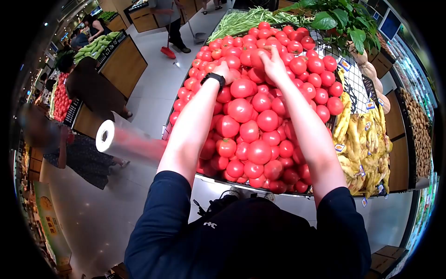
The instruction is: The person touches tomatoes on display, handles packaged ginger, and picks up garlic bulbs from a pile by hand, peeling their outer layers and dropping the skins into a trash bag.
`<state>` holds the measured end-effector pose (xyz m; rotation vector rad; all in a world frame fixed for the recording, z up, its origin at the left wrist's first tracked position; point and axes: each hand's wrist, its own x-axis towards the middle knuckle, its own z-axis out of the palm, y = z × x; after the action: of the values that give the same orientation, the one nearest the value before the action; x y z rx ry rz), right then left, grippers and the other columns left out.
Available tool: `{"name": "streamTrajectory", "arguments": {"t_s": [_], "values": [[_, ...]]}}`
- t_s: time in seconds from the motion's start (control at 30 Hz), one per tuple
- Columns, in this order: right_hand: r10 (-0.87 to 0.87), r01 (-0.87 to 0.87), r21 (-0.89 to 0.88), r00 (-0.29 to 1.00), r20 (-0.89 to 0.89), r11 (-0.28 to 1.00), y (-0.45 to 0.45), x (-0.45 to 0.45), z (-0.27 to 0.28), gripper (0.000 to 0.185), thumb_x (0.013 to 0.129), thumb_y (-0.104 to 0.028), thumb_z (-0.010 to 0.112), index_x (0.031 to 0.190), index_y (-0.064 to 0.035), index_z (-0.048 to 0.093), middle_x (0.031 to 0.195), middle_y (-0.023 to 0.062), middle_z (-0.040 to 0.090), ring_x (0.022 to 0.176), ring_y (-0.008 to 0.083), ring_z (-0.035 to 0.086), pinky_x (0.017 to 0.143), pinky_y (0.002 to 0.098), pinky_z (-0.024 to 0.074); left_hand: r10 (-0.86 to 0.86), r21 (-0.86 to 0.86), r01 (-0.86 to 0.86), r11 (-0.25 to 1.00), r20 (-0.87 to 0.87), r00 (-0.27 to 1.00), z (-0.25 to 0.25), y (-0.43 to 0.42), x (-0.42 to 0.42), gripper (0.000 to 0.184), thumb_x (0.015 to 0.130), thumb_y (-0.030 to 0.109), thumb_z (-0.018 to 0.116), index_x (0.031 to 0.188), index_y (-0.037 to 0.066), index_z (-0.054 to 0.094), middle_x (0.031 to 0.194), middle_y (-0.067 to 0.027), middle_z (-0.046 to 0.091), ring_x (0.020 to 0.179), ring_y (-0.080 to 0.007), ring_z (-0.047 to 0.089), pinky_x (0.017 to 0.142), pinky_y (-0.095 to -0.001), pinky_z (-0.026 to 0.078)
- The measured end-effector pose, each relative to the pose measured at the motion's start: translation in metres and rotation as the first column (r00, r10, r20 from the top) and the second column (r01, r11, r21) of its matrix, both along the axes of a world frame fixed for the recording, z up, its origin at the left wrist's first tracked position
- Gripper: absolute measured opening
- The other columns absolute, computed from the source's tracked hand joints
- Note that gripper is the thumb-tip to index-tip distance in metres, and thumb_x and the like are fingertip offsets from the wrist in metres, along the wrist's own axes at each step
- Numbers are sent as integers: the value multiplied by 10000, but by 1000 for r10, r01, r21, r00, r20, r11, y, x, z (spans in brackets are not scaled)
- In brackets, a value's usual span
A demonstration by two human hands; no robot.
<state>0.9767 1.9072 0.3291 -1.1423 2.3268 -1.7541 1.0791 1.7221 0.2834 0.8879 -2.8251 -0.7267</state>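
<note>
A large heap of red tomatoes (pixel 249 131) fills the display stand in front of me. My left hand (pixel 223 71), with a black watch on its wrist, rests among the tomatoes near the upper middle of the heap; its fingers are mostly hidden. To its right, my right hand (pixel 274 63) is closed round a tomato (pixel 257 59) at the upper part of the heap. The two hands are a short way apart, and tomatoes lie between and beneath them.
Green beans (pixel 241 22) lie behind the tomatoes, a leafy plant (pixel 341 21) at the back right. Yellow bagged produce (pixel 362 149) is on the right. A plastic bag roll (pixel 108 136) juts out at left. Several people stand in the left aisle.
</note>
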Motion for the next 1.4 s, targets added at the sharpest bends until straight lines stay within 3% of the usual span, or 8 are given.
{"name": "streamTrajectory", "arguments": {"t_s": [0.17,0.23,0.53,0.6,0.63,0.8,1.03,1.4], "values": [[298,-117,-331,765,572,936,48,9,30,441,952,-281,563,1352,-136,447,1212,110,570,987,184,608,802,337,518,-220,-184,176,967,-257,941,8,14,23,545,775,293,761,1182,5,539,1083,-243,636,1086,-401,579,936,-440,470],[303,-167,-280,770,562,945,62,17,24,492,930,-269,604,1369,-150,418,1205,106,568,945,170,615,749,318,525,-148,224,221,949,-302,942,-1,-1,14,525,823,330,712,1186,-13,550,1127,-239,618,1100,-374,583,930,-426,475],[331,-314,-131,753,569,940,47,32,16,628,914,-322,645,1425,-161,316,1003,125,634,664,139,640,572,258,522,-2,192,2,981,0,1000,-1,4,19,890,770,415,730,1431,-27,329,1249,-273,576,1151,-360,589,959,-382,479],[223,-272,144,932,285,952,20,27,19,622,898,-338,647,1410,-148,350,1100,173,623,768,218,673,656,326,550,-94,120,116,986,-171,981,-15,0,19,876,760,356,754,1423,-17,322,1220,-288,583,1128,-365,601,946,-393,486],[46,6,138,928,-370,990,0,17,-2,618,875,-349,650,1384,-116,389,1215,248,558,942,344,657,787,427,544,-106,115,126,985,-167,980,-10,0,26,876,760,356,754,1423,-17,322,1220,-288,583,1128,-365,601,946,-393,486],[231,42,686,925,-302,726,-26,29,11,611,821,-303,688,1346,-134,426,1231,236,543,1010,390,638,835,481,534,-155,198,202,959,-229,961,-9,-10,32,619,809,277,732,1291,-16,475,1159,-229,623,1011,-284,643,881,-358,515],[110,171,675,929,-352,717,-37,53,22,292,968,-174,402,1230,-98,505,1198,220,579,1005,334,662,786,451,551,-165,61,200,978,-365,917,-15,3,42,440,887,224,635,1239,-20,538,1163,-237,616,1108,-336,597,960,-384,466],[-16,193,276,844,-536,942,153,112,44,256,841,-281,671,1008,-88,667,864,127,683,786,304,671,665,414,529,-216,178,362,915,-543,812,1,0,7,468,925,267,597,1306,8,515,1233,-237,591,1151,-338,579,979,-378,449]]}}
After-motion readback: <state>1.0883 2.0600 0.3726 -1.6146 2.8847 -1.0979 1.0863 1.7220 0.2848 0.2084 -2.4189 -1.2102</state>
